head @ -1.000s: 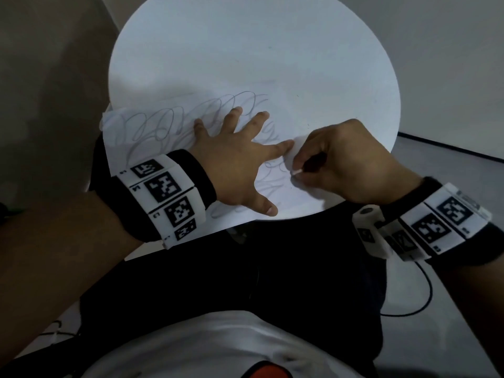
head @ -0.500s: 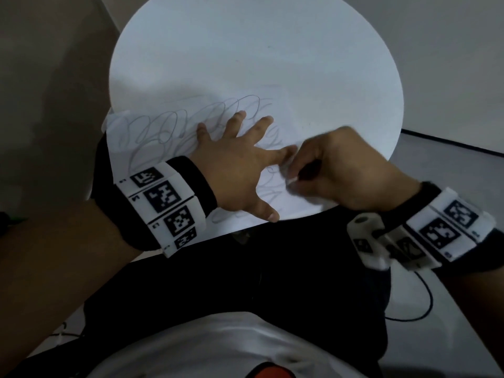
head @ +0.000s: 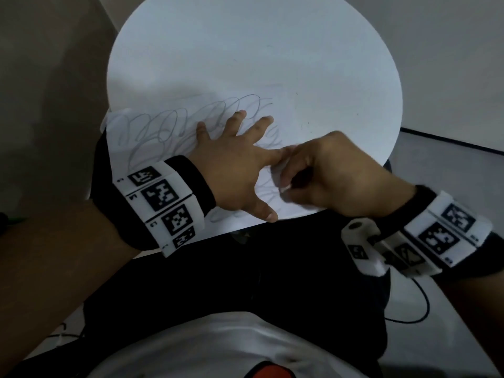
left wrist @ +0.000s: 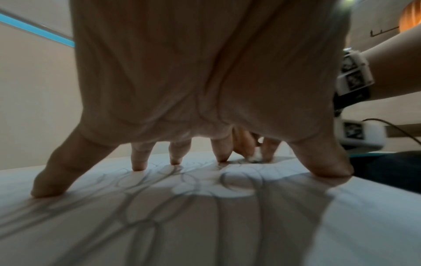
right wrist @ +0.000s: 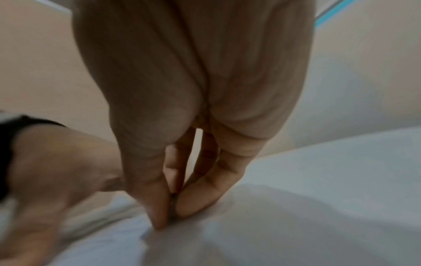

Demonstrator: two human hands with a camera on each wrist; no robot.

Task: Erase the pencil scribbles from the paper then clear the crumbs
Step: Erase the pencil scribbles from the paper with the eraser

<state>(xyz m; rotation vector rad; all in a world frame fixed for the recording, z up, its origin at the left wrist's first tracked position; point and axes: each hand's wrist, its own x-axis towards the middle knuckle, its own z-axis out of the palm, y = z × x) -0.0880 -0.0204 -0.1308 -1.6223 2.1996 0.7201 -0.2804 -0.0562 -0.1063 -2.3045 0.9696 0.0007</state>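
A white sheet of paper with looping grey pencil scribbles lies on the near left part of a round white table. My left hand lies flat on the sheet with fingers spread, pressing it down; the left wrist view shows the fingertips planted on the scribbled paper. Just right of it, my right hand pinches a small white eraser, tip on the paper near the left index finger. The eraser shows between the fingers in the left wrist view. The right wrist view is blurred; the pinching fingertips touch the paper.
The table's near edge runs just under both hands, with my dark-trousered lap below it. A black cable lies on the grey floor at the right. The far half of the table top shows only faint marks.
My right hand has rubbed the eraser back and forth over a short stretch beside the left index finger. The left hand has stayed pressed on the paper.
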